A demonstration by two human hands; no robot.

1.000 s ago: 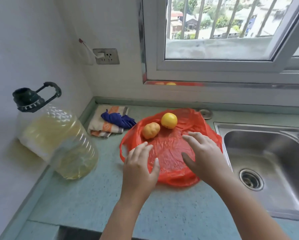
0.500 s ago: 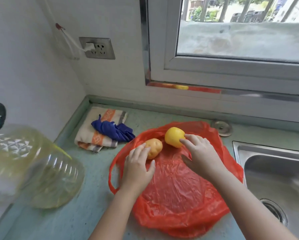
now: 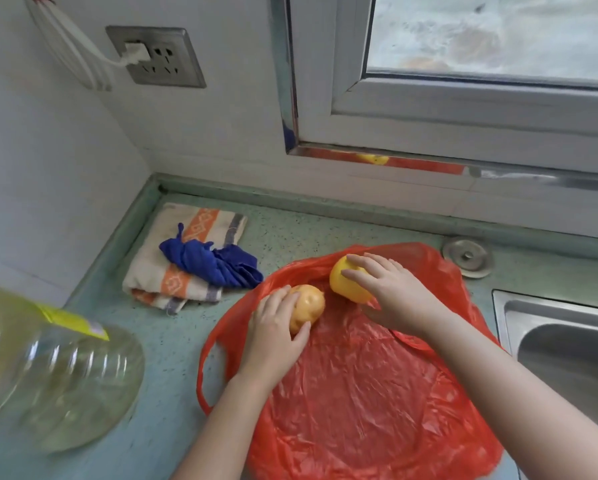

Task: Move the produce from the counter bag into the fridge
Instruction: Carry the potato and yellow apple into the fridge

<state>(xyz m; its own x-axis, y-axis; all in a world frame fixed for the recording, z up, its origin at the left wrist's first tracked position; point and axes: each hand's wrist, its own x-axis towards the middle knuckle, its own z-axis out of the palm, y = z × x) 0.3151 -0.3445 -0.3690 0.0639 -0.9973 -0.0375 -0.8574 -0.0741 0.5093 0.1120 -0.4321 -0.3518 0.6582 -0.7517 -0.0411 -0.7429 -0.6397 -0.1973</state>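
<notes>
Bag: we see the red plastic bag (image 3: 359, 393) spread flat on the green desk (image 3: 173, 341), nearest us, with both forearms reaching across it.
Left hand: our left hand (image 3: 276, 330) curls around a brownish potato (image 3: 308, 306), fingers over its left side and thumb under its near edge; it grips the potato, which sits on the bag.
Right hand: our right hand (image 3: 391, 292) lies over a yellow round fruit (image 3: 349, 284), fingers spread across its top and near side; the grip looks begun but not fully closed, and the thumb is hidden.
Produce: the 2 pieces lie near each other at the far part of the bag, not touching.
Step in hand: we judge this as taking hold of both pieces, 1 per hand, before any lift.
Next move: it calls for closing the right hand firmly, lifting both clear of the loose plastic, then turning toward the fridge, which is not in view.
Left side: a large oil bottle (image 3: 48, 375) stands blurred, well apart from the bag.
Farther: a folded towel (image 3: 186, 265) carries a blue cloth (image 3: 211, 261).
Right edge: the sink (image 3: 567, 341) adjoins the bag.
</notes>
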